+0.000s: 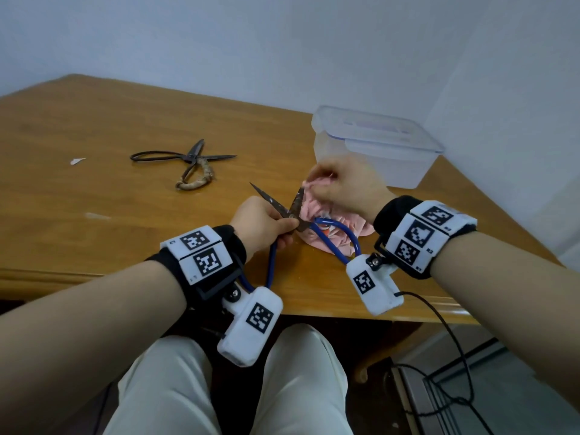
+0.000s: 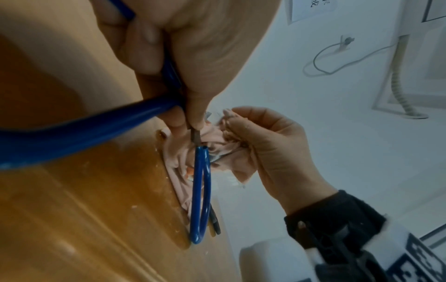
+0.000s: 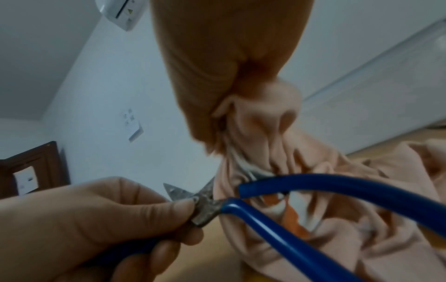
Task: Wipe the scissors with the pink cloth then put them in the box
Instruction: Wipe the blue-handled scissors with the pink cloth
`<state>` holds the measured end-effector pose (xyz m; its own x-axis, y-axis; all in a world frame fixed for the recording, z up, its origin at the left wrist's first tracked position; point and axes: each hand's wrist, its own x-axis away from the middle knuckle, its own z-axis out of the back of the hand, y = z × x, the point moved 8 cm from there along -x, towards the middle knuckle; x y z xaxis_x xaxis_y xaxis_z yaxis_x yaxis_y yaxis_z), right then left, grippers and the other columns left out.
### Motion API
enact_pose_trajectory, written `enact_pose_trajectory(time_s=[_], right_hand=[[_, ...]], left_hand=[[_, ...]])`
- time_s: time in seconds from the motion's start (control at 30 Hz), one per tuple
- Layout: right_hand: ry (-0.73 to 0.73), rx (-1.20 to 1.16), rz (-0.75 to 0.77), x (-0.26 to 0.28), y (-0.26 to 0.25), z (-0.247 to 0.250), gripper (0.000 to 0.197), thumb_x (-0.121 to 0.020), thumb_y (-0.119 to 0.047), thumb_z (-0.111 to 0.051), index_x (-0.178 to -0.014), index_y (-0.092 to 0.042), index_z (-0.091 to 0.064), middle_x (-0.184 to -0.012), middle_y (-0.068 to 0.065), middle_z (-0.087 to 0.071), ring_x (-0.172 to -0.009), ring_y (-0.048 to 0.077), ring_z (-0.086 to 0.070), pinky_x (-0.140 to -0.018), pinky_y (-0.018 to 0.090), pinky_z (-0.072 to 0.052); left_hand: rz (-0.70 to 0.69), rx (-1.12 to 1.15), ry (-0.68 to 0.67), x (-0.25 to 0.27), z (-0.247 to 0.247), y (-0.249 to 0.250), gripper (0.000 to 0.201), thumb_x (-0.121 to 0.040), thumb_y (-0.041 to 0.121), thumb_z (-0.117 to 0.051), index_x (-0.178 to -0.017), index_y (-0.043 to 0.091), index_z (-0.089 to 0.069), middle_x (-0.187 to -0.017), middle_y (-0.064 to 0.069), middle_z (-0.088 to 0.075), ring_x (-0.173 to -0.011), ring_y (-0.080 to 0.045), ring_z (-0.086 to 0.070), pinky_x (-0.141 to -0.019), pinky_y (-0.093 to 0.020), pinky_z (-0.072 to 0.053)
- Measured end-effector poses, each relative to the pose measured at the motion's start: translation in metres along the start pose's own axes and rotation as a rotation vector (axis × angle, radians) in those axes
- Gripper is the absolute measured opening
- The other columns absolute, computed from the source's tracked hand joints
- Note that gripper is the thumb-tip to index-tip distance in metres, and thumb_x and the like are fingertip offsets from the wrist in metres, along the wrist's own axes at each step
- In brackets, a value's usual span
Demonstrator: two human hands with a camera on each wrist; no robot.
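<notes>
Mid-wipe, centre frame: my left hand (image 1: 262, 221) pinches the open blue-handled scissors (image 1: 290, 215) at the pivot, right hand (image 1: 343, 186) bunches the pink cloth (image 1: 317, 211) on one blade; next, probably the bare blade, then the box (image 1: 376, 146) upper right.

Big brown wood table (image 1: 94, 127) w/ a shiny top. A tiny white scrap (image 1: 77, 161) lies on it, far left. Plain white wall (image 1: 282, 42) behind. A thin black cable (image 1: 452, 334) hangs off the table's near edge, right side, down to the floor. Light trousers (image 1: 175, 387) at the bottom. Up high: a white AC unit (image 3: 123, 14). A dark brown door (image 3: 31, 167) lower left. On another wall, a socket (image 2: 347, 41) w/ a grey cord (image 2: 323, 63) looping below it.
</notes>
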<state>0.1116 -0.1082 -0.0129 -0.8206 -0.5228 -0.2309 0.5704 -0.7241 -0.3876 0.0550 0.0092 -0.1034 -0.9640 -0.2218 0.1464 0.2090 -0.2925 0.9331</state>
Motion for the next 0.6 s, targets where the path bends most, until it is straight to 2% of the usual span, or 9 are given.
enact_pose_trajectory(time_s=[0.07, 0.13, 0.23, 0.37, 0.53, 0.6], right_hand=[[-0.192, -0.015, 0.058, 0.005, -0.011, -0.017, 0.012, -0.088, -0.025, -0.066, -0.096, -0.018, -0.072, -0.091, -0.007, -0.068, -0.081, 0.003, -0.061, -0.069, 0.017, -0.047], [-0.270, 0.027, 0.072, 0.007, -0.015, -0.028, 0.012, -0.089, -0.027, -0.065, -0.094, -0.020, -0.073, -0.092, -0.005, -0.070, -0.080, 0.006, -0.065, -0.070, 0.017, -0.050], [-0.234, 0.175, 0.130, 0.006, -0.020, -0.031, 0.014, -0.090, -0.027, -0.062, -0.097, -0.022, -0.072, -0.098, -0.006, -0.067, -0.090, 0.008, -0.060, -0.079, 0.025, -0.049], [-0.238, 0.268, 0.126, 0.003, -0.025, -0.032, 0.016, -0.091, -0.024, -0.058, -0.101, -0.018, -0.069, -0.099, -0.004, -0.063, -0.088, 0.010, -0.055, -0.068, 0.020, -0.040], [-0.221, 0.345, 0.126, -0.003, -0.030, -0.032, 0.017, -0.093, -0.023, -0.055, -0.102, -0.015, -0.066, -0.106, 0.001, -0.062, -0.095, 0.016, -0.056, -0.076, 0.026, -0.044], [-0.190, 0.376, 0.116, -0.005, -0.030, -0.033, 0.019, -0.094, -0.023, -0.053, -0.104, -0.014, -0.066, -0.108, 0.003, -0.059, -0.097, 0.019, -0.056, -0.079, 0.029, -0.046]], left_hand=[[-0.008, 0.017, -0.005, -0.001, 0.000, -0.001, 0.026, -0.088, 0.019, -0.069, -0.071, -0.001, -0.071, -0.064, -0.011, -0.069, -0.059, -0.021, -0.060, -0.078, -0.044, -0.057], [-0.013, 0.011, -0.008, 0.000, 0.000, 0.000, 0.026, -0.088, 0.020, -0.068, -0.072, 0.000, -0.071, -0.065, -0.011, -0.069, -0.059, -0.020, -0.060, -0.077, -0.042, -0.057], [-0.042, -0.024, 0.001, 0.002, 0.000, 0.003, 0.027, -0.089, 0.021, -0.068, -0.070, 0.002, -0.071, -0.063, -0.009, -0.068, -0.053, -0.016, -0.057, -0.070, -0.035, -0.055], [-0.076, -0.053, 0.009, 0.005, 0.001, 0.005, 0.029, -0.088, 0.020, -0.069, -0.062, 0.006, -0.069, -0.059, -0.007, -0.066, -0.050, -0.015, -0.056, -0.063, -0.032, -0.052], [-0.094, -0.115, 0.042, 0.005, 0.003, 0.007, 0.030, -0.088, 0.024, -0.068, -0.065, 0.005, -0.069, -0.058, -0.007, -0.065, -0.049, -0.015, -0.056, -0.061, -0.031, -0.052], [-0.100, -0.136, 0.054, 0.004, 0.005, 0.008, 0.032, -0.088, 0.025, -0.068, -0.064, 0.005, -0.070, -0.059, -0.008, -0.067, -0.051, -0.017, -0.057, -0.063, -0.035, -0.054]])
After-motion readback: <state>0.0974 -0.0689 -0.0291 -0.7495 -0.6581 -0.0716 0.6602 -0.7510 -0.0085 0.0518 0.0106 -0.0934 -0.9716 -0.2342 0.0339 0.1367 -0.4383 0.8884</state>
